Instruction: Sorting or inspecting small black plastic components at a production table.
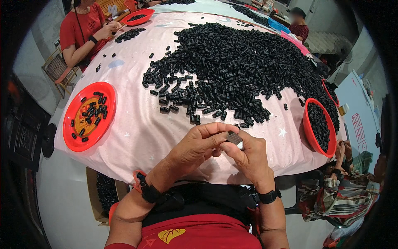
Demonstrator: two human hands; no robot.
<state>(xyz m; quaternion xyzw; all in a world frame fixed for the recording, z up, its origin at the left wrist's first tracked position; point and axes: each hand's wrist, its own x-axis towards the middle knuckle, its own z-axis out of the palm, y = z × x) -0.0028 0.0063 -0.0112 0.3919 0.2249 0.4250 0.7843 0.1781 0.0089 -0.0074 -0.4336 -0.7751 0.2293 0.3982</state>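
Both my hands meet over the near edge of the cloth-covered table. My right hand (253, 154) is closed, gripping a small grey block with a metallic sheen and fine ridges (235, 140) between thumb and fingers. Against the block's left end, my left hand (191, 144) is closed in a pinch; whatever those fingertips hold is hidden. Just beyond my hands spreads a large heap of small black cylindrical plastic pieces (244, 66), with loose ones scattered along its near side.
At the left, a red plate (68, 128) carries some black pieces. A red bowl (309, 133) full of them stands at the right. A person in red (81, 35) works at the far left beside another red plate (147, 13). Another person's hands (342, 151) show at right.
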